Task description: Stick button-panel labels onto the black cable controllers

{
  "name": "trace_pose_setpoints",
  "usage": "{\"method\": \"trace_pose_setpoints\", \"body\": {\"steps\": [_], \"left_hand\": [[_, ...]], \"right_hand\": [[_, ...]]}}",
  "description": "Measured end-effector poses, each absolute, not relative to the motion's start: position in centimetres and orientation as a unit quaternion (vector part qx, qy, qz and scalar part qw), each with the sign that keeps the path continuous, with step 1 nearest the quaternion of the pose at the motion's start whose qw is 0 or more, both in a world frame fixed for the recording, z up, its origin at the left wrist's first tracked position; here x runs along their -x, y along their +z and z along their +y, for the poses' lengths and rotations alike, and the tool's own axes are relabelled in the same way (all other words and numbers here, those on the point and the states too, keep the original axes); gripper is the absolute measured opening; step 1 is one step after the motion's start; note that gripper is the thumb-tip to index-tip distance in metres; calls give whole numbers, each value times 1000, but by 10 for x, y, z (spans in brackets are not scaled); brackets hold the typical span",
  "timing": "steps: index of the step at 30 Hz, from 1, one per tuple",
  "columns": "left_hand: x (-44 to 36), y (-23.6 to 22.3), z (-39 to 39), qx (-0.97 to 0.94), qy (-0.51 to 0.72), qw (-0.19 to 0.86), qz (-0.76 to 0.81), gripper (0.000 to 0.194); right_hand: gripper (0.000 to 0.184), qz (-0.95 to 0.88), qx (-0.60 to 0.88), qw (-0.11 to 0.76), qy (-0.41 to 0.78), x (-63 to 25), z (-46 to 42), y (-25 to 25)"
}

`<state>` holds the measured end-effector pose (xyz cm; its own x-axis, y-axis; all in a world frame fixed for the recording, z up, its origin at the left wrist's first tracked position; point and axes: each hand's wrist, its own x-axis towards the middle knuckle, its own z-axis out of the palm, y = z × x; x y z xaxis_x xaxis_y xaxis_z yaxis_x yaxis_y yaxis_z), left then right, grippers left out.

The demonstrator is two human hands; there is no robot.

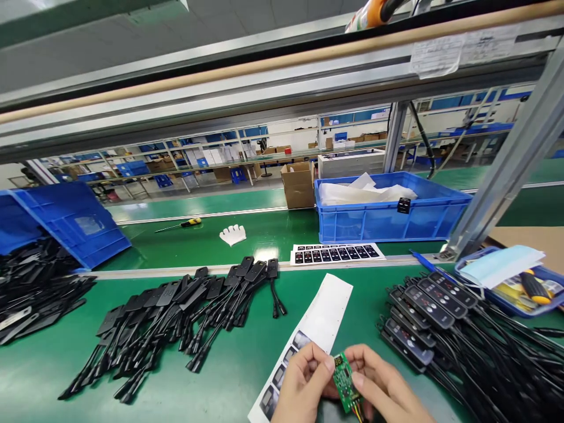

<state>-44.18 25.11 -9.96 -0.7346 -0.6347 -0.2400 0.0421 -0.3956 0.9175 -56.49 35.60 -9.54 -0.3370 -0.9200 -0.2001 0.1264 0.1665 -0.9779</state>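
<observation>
A small green circuit board (pixel 344 379) with coloured wires at its lower end sits between my two hands at the bottom edge of the view. My left hand (pixel 304 385) pinches its left side, thumb on the top corner. My right hand (pixel 382 388) grips its right side, fingers curled. Under my hands lies a white backing strip (pixel 319 320) carrying a few dark labels. To the left is a row of black flat parts with cables (pixel 176 317). To the right lie black control units with cables (pixel 429 311).
A sheet of black labels (pixel 337 254) lies on the rail beyond. A blue crate (pixel 388 220) with white sheets stands behind it, with a white glove (pixel 233 234) and a screwdriver (pixel 183 224) on the belt. A tilted blue bin (pixel 70 226) is at left, a small blue tray (pixel 513 282) at right.
</observation>
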Motion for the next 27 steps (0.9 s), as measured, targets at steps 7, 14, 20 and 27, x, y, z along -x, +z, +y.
{"method": "trace_pose_setpoints", "body": {"steps": [7,14,20,27], "left_hand": [[442,-99,256,-286,-819,129,-480,53],[440,-97,255,-270,-844,114,-450,46],[442,-95,258,-304,-810,110,-489,52],[442,-96,264,-313,-800,107,-500,52]], "right_hand": [[39,584,364,492,-533,572,352,-88],[29,592,334,501,-535,569,351,-89],[26,587,312,536,-520,567,352,-94],[26,574,294,550,-530,563,352,-94]]}}
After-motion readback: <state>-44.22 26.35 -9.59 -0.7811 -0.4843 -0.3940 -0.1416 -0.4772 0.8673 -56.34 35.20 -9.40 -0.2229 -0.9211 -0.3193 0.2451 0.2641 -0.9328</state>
